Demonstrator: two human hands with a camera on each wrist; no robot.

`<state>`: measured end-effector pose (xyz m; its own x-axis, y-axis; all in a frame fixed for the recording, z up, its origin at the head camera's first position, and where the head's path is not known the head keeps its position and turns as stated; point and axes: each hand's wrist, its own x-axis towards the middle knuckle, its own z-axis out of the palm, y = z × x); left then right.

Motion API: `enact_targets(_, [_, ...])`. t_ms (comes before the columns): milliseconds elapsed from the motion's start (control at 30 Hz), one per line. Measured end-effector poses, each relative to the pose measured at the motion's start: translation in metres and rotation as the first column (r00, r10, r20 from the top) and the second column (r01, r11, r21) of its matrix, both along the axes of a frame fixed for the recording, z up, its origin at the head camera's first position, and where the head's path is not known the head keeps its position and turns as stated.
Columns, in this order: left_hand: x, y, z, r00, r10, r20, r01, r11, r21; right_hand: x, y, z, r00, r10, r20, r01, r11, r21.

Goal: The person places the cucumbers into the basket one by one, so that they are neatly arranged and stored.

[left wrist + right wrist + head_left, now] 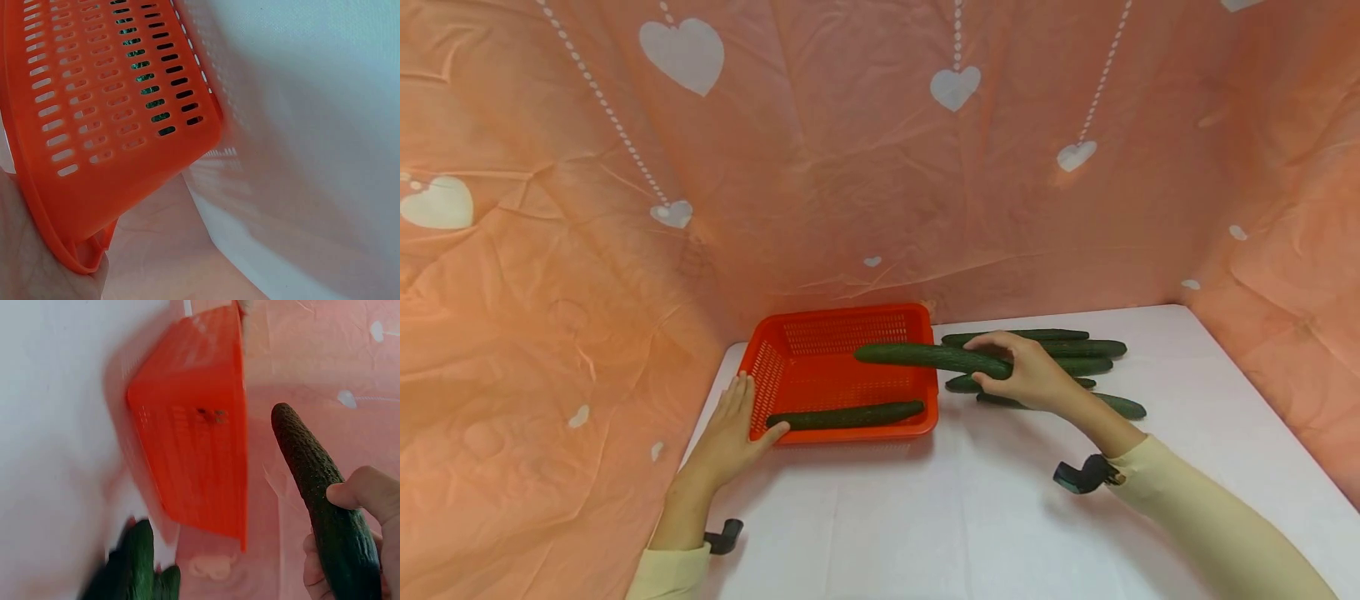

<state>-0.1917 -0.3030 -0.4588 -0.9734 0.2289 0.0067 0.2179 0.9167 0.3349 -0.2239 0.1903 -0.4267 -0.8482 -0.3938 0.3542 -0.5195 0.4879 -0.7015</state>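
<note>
My right hand (1026,371) grips a long dark green cucumber (925,357) near one end, with the thumb on one side and fingers on the other. The cucumber's far end overlaps the inside of the red plastic basket (842,313) in the head view. In the right wrist view the held cucumber (312,469) is up beside the basket (194,419). Straight fingers of my left hand (726,433) rest along the basket's left rim, its thumb over the front rim. Another cucumber (850,416) lies inside, along the front wall. Slots of the basket wall (112,100) show green behind them.
Several cucumbers (1082,349) lie side by side on the white tabletop (917,517) right of the basket, partly hidden by my right hand. Orange cloth (865,183) with white hearts stands behind and on both sides.
</note>
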Motion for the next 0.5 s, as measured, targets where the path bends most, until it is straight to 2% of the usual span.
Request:
enact_targets(200, [-0.002,-0.001,-0.001,1.000,0.001,-0.001,-0.001,1.000,0.000,-0.012,-0.028,-0.003,0.999,0.033,0.032,-0.032,0.999,-0.014])
enact_targets(500, [-0.004,-0.003,-0.006,1.000,-0.002,0.009,0.002,1.000,0.003,-0.028,-0.061,-0.009,0.996,0.058,0.068,-0.060,0.998,0.027])
